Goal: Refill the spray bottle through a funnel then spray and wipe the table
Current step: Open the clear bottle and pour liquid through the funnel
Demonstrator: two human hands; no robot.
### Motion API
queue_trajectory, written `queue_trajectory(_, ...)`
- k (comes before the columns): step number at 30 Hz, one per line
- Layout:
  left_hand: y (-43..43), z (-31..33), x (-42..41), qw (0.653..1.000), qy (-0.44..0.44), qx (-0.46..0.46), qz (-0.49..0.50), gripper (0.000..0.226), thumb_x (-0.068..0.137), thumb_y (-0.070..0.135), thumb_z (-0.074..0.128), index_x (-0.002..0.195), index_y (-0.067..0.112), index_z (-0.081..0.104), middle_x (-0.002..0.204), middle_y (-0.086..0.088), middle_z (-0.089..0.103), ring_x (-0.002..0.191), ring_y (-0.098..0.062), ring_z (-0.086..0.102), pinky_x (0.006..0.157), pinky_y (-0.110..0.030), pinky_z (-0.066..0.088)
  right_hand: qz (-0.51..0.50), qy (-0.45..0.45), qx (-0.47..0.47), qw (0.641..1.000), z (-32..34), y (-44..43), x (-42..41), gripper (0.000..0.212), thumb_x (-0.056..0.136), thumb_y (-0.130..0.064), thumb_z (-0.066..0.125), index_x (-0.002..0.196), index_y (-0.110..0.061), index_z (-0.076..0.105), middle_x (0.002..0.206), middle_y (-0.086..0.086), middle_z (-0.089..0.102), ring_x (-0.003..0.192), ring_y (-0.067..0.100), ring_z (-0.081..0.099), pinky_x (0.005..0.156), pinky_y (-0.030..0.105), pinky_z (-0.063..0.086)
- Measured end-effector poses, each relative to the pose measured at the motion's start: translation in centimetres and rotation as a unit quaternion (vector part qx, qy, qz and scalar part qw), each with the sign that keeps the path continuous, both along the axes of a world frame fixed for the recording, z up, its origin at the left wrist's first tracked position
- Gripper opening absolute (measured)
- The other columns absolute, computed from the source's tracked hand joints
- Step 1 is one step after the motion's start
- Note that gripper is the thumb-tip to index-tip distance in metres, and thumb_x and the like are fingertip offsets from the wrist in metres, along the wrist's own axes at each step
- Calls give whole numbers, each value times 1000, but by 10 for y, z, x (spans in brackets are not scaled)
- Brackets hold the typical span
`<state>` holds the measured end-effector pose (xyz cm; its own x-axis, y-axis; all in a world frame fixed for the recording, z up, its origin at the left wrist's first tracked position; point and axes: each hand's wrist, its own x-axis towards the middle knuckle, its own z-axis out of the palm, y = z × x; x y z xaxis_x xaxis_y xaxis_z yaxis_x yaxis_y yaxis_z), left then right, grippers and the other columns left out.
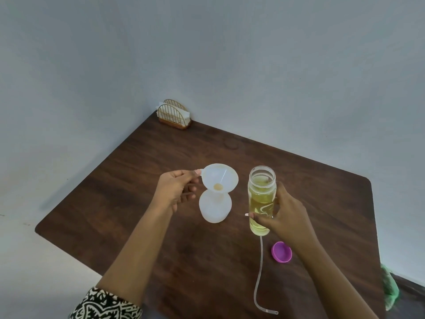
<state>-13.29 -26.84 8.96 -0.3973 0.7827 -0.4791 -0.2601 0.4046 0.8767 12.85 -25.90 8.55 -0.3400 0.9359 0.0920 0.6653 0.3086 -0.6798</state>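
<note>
Dark wood surface (322,192) fills most of the view, with its far corner pushed up against a pale wall. Both arms reach in from the near edge, and there's a black-and-white patterned sleeve (105,305) on the left one.

The right grip (282,217) is wrapped round the lower half of the clear bottle (262,187), thumb across the front and fingers curled behind. The bottle's upright with the top open and roughly two-thirds full of yellow liquid. Can't really tell if its base is touching the surface or not.

Just left of that is the white bottle (215,209), standing on the surface about mid-table. The funnel (220,178) sits in its neck, tipped a bit toward the camera, with a yellowish tint at the spout hole. The left grip (176,192) pinches the little tab on the funnel's left rim between thumb and forefinger, other fingers loosely curled beside the white bottle without touching it.

Napkin holder (174,115) is at the far corner, well away from everything. A green cloth (389,288) hangs at the near right edge. A thin clear tube (259,272) runs from just near the clear bottle's base toward the near edge. A purple cap (281,252) lies open side up just right of the tube, under the right wrist.
</note>
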Motion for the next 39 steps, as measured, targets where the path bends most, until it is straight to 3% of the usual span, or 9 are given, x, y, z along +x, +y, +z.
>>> queue_trajectory(4, 0, 3, -3, 1000, 0, 5, -5, 11, 80, 18, 78, 73, 11, 73, 60, 1, 70, 45, -6, 60, 44, -21, 52, 4, -33, 19, 999, -1, 4, 3, 64, 62, -46, 80, 116, -33, 48, 97, -27, 55, 82, 0, 56, 69, 12, 39)
queue_trajectory(10, 1, 4, -1, 1000, -8, 10, 0, 10, 80, 14, 77, 73, 9, 73, 59, -1, 70, 48, -7, 64, 45, -19, 52, 21, -134, 39, 990, -1, 16, 8, 62, 63, -56, 73, 114, -34, 45, 93, -22, 55, 75, 4, 54, 64, 27, 47)
queue_trajectory(18, 0, 1, 0, 1000, -5, 18, 8, 9, 83, 11, 74, 75, 8, 75, 60, -4, 71, 50, -8, 65, 49, -20, 55, 52, -224, 30, 973, -1, 33, 13, 56, 60, -54, 71, 104, -38, 40, 89, -16, 60, 67, 10, 55, 51, 22, 34)
queue_trajectory(25, 1, 2, 1, 1000, -4, 15, 9, 7, 83, 10, 73, 77, 8, 75, 61, -3, 72, 51, -8, 67, 49, -20, 54, 68, -314, 46, 946, 1, 37, 12, 75, 65, -57, 70, 128, -35, 36, 110, -11, 62, 84, 15, 64, 60, 27, 49)
queue_trajectory(28, 1, 1, 2, 1000, -9, 14, 10, 9, 84, 9, 72, 74, 8, 74, 59, -3, 71, 50, -8, 67, 49, -20, 54, 71, -330, 52, 940, 4, 38, 12, 76, 65, -59, 70, 128, -36, 35, 108, -12, 62, 81, 14, 63, 55, 23, 42)
queue_trajectory(39, 3, 0, 2, 1000, -11, 13, 6, 8, 83, 9, 73, 75, 7, 74, 61, -4, 72, 51, -10, 68, 48, -20, 53, 76, -364, 67, 926, 11, 42, 12, 76, 63, -60, 72, 125, -38, 33, 110, -11, 62, 85, 13, 63, 59, 25, 49)
